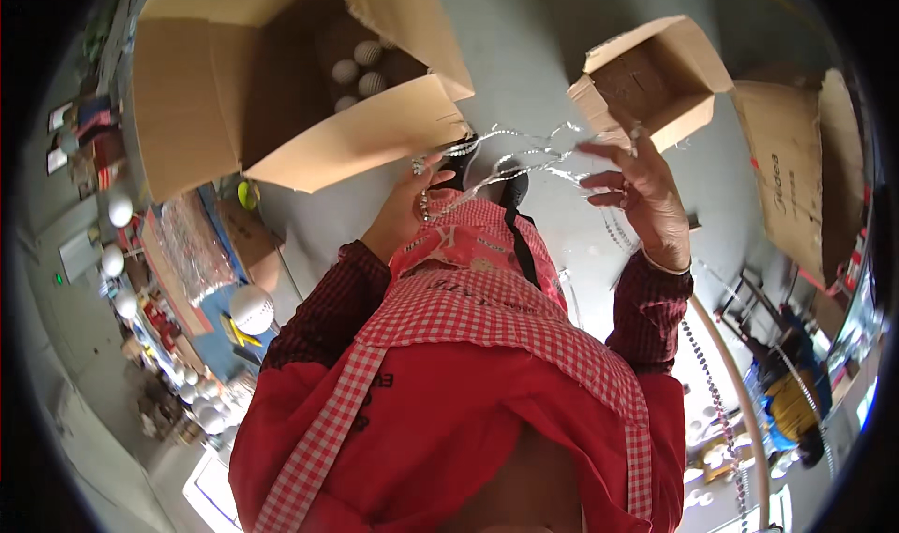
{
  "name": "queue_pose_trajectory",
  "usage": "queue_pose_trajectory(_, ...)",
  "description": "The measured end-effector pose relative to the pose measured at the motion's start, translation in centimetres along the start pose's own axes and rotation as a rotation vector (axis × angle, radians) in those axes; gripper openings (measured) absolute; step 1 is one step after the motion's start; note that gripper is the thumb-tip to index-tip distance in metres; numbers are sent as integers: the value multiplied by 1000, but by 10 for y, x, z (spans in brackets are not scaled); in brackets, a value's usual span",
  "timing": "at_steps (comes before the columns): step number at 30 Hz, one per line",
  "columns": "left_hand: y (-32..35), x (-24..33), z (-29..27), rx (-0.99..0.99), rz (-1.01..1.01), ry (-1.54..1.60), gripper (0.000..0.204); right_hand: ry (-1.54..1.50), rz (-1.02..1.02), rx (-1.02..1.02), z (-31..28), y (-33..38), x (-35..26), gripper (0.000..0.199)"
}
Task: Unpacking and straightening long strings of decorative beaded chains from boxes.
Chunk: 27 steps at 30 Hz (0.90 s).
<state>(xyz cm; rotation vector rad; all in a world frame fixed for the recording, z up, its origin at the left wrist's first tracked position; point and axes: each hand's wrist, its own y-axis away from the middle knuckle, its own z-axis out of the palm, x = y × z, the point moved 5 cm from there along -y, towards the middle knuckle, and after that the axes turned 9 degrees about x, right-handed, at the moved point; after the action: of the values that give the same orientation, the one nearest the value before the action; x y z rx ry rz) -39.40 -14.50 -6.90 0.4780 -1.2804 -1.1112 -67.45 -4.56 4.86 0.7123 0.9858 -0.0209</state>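
Thin, shiny silver bead strands stretch in loose, tangled lines between my two hands, over the front of my checked apron. My left hand has its fingers curled round one end of the strands, and a short piece hangs down beside the thumb. At the other end, my right hand is raised with bent fingers, and the strands run in among its fingertips. Further beaded lengths dangle below the right hand, near the wrist. Exactly how the right fingers pinch the strands is partly hidden.
A large open cardboard box holding several white ridged balls stands ahead left. Ahead right is a smaller open box, with another carton beyond it. At left is a blue table; a person in yellow is far right.
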Motion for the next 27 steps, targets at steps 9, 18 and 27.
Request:
queue_pose_trajectory(9,11,-34,-48,130,-6,154,41,345,20,24,0,-50,37,26)
queue_pose_trajectory(18,14,-22,-78,75,-72,166,46,1444,-761,478,-42,-143,111,14)
queue_pose_trajectory(27,5,-1,-102,-36,-43,200,45,1473,-419,-194,-3,-168,378,25)
